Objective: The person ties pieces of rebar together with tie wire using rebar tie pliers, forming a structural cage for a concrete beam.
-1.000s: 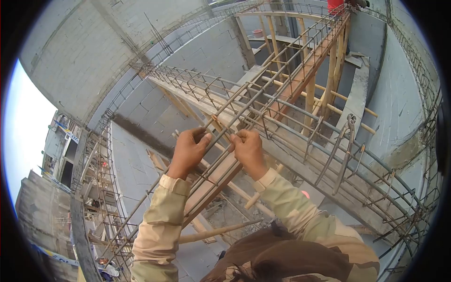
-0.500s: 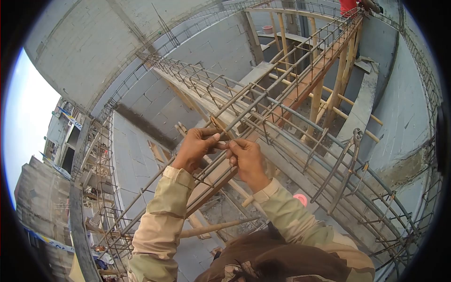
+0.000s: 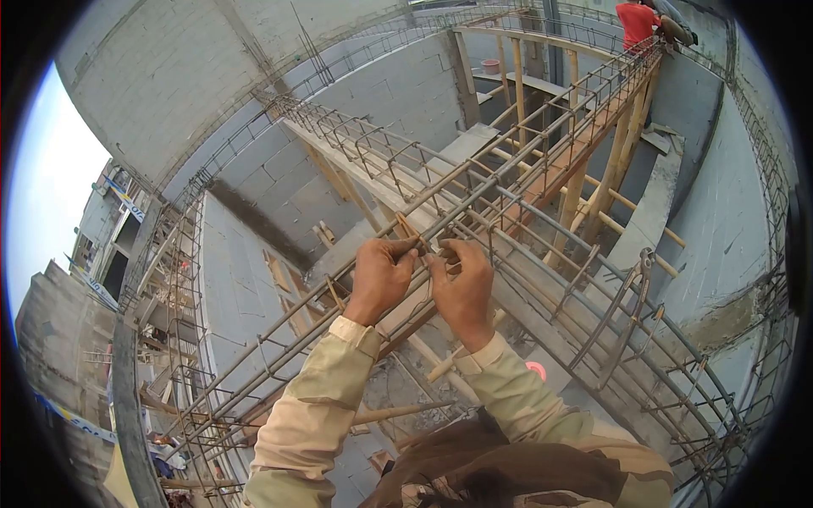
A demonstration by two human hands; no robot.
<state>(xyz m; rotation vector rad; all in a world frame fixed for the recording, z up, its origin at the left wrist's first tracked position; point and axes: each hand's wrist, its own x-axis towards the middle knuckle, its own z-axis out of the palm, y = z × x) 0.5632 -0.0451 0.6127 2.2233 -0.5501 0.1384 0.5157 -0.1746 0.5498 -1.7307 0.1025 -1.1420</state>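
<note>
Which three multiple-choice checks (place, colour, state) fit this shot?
1. Where do the long-handled steel pincers hang? A. on the rusty steel rebar cage, at right; B. on a wall; C. on the floor.
2. Shirt colour of the far person? A. blue; B. red; C. white.
3. The left hand and right hand are: A. apart; B. in pockets; C. pinched together at one cage joint.
Key: A, handles straddle a bar; B, red back at top right; C, fingertips meet on the bars.
</note>
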